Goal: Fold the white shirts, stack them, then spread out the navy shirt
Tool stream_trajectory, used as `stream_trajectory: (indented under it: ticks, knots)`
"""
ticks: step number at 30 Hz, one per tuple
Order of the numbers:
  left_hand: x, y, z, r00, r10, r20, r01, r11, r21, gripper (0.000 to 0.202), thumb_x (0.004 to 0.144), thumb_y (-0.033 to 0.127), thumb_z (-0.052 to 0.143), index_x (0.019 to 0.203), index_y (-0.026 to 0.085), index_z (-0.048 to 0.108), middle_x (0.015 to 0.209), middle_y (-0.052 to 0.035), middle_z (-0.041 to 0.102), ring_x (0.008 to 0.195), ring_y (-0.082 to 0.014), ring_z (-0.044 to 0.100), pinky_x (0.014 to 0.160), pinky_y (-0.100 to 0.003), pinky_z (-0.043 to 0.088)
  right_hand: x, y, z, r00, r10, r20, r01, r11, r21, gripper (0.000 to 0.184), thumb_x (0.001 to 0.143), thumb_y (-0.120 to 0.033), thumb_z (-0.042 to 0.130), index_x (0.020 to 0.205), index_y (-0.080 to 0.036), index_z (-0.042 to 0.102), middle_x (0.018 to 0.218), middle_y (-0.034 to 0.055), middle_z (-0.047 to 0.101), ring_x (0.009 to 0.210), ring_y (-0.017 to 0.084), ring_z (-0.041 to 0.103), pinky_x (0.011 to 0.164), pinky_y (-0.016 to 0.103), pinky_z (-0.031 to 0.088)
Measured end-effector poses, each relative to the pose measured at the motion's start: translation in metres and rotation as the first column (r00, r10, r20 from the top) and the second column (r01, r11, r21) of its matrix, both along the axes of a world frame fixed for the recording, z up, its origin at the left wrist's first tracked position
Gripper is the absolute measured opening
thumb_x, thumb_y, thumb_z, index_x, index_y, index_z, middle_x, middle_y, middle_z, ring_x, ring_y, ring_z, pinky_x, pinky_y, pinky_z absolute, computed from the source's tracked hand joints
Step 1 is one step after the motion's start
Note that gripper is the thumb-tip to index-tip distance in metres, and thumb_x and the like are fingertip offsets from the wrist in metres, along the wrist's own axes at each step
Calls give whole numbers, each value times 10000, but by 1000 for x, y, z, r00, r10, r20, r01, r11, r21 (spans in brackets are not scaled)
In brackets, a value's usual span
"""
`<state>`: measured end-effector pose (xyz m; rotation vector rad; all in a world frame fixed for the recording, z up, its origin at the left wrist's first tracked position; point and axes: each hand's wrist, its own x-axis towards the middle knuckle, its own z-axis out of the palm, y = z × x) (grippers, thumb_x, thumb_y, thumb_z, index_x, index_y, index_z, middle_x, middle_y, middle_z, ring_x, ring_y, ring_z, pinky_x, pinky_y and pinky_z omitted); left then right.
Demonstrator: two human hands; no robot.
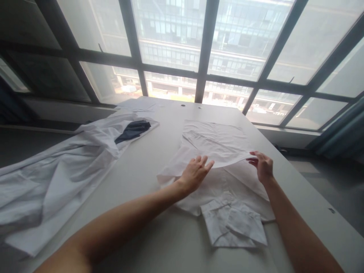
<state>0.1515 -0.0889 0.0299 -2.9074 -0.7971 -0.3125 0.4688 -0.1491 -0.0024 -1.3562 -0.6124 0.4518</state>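
Observation:
A white garment (224, 182), which looks like a shirt, lies spread on the white table (159, 151). Its far part is wrinkled, and a loose edge runs across its middle. My left hand (196, 172) rests on the cloth near that edge, palm down with the fingers apart. At the edge's right end, my right hand (263, 167) pinches the fabric between thumb and fingers and holds it slightly raised. Closer to me lies a folded, creased white piece (234, 222); I cannot tell whether it is joined to the garment.
Along the left side of the table, a heap of white sheer cloth (71, 170) hangs partly over the edge. A dark blue folded cloth (132, 131) lies on it. White sheets (136, 104) are at the far left corner. Large windows (170, 38) stand behind the table.

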Motion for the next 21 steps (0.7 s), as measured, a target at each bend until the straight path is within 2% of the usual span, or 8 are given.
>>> stream_trajectory:
  ticks: [3,6,9,12,14,17,19,21]
  knots:
    - [-3,1,2,993,98,-61,-103,991,-90,546,832,6,562,1345,189,594,1164,-155,639,1006,-290,618,788,-354,484,10,2,-7,994,-94,-49,93,996,-12,292,686,-342,769,899,-143,739,771,15,715,584,107,679,529,177,549]
    - [-11,15,10,996,78,-45,-89,931,-355,363,852,214,705,1215,197,685,1071,-129,694,933,-266,666,778,-317,490,13,4,-12,991,-89,-98,86,996,-38,356,645,-286,782,973,-163,715,771,-14,690,585,88,651,538,171,554]
    - [-23,48,26,995,52,85,6,819,-574,406,867,436,710,1206,214,716,989,-87,742,840,-228,694,752,-280,498,13,6,-18,985,-98,-144,92,995,-42,461,610,-248,794,1049,-190,669,810,-26,677,578,81,627,535,186,566]
    - [-35,90,32,950,192,245,-19,823,-568,357,928,383,598,1207,197,722,993,-75,762,814,-206,702,759,-268,511,14,10,-22,971,-145,-192,144,989,-18,537,576,-233,810,1075,-212,614,861,-23,676,625,100,638,530,193,568]
    - [-43,113,23,891,290,349,-74,852,-519,326,930,290,551,1185,186,726,1016,-76,767,885,-207,708,822,-271,517,15,12,-24,961,-161,-227,166,986,2,547,567,-234,811,1065,-221,585,877,-20,674,661,120,651,528,199,567]
    - [-57,131,-3,843,370,392,-125,842,-525,324,928,235,511,1159,176,730,1052,-92,770,943,-211,710,886,-283,517,17,12,-27,954,-170,-246,169,985,-29,517,613,-303,785,1069,-226,553,871,-14,660,664,140,649,544,244,584]
    - [-66,133,-18,863,316,395,-68,847,-528,323,935,277,515,1157,181,729,1115,-101,758,968,-212,704,904,-286,514,18,11,-29,967,-209,-144,192,974,-121,540,662,-394,759,1129,-217,552,934,22,665,710,169,661,573,287,599]
    - [-74,132,-26,882,223,416,33,850,-525,341,922,324,544,1183,195,720,1165,-92,741,983,-206,692,905,-278,511,18,10,-29,969,-230,87,244,945,-217,662,669,-469,767,1232,-197,549,1077,85,665,848,218,679,644,320,611]
